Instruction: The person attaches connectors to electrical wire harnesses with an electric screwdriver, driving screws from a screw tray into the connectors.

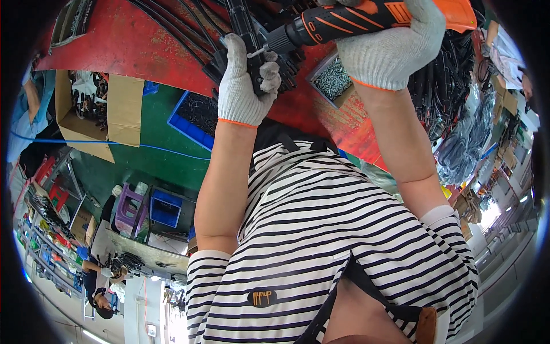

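Note:
My left hand (245, 92), in a white knit glove with an orange cuff, is closed round a black plastic rod-like part (243, 23). In my right hand (389, 57), gloved alike, lies an orange and black cordless screwdriver (349, 23), held level with its black chuck (281, 40) toward the left. A thin pale metal piece (256, 53), a bit or a screw, reaches from the chuck to the black part beside my left thumb. Whether it sits in a hole cannot be made out. More black parts (292, 66) lie just behind my left fingers.
The red worktable (132, 46) carries long black rods (172, 28) at the far left and a box of small screws (331, 80) near my right wrist. Left of me are a blue bin (192, 123) and an open cardboard box (123, 106). Bagged black parts (458, 126) lie right. Another person (103, 286) works farther off.

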Demonstrator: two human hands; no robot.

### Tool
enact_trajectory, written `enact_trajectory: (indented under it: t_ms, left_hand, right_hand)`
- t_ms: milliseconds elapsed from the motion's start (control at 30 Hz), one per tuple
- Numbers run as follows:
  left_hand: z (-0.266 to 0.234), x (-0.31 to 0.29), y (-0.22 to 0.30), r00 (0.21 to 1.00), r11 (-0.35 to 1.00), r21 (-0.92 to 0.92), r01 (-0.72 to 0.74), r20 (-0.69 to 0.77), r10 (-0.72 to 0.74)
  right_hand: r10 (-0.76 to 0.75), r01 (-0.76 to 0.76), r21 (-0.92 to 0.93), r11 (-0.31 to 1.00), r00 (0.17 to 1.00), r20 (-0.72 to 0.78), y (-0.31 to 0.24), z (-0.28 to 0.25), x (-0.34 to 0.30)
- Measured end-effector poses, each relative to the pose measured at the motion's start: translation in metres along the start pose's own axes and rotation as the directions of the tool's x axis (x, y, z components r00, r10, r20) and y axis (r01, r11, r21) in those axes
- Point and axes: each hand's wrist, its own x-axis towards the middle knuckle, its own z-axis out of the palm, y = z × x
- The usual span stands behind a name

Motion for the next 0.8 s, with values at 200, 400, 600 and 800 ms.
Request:
enact_trajectory:
  t_ms: [200, 400, 600, 800]
  left_hand:
    - [-0.0011, 0.0011, 0.0005, 0.998, 0.998, -0.063, 0.011, 0.063, -0.007]
    - [-0.0028, 0.0038, 0.0012, 0.996, 0.996, -0.079, 0.049, 0.08, -0.043]
    - [-0.0018, 0.0043, 0.0013, 0.997, 0.996, -0.086, 0.037, 0.069, -0.031]
    - [-0.0029, 0.004, 0.0004, 0.997, 0.997, -0.07, 0.021, 0.069, -0.016]
  right_hand:
    - [-0.085, 0.087, -0.189, 0.978, 0.996, 0.019, -0.0003, 0.0013, -0.0038]
    - [-0.059, 0.058, -0.144, 0.988, 0.998, -0.005, -0.0018, 0.0039, -0.0052]
    - [-0.081, 0.082, -0.185, 0.979, 0.997, 0.009, -0.0009, 0.0066, -0.0049]
    - [-0.056, 0.053, -0.158, 0.986, 0.998, -0.018, 0.0004, 0.0017, -0.0021]
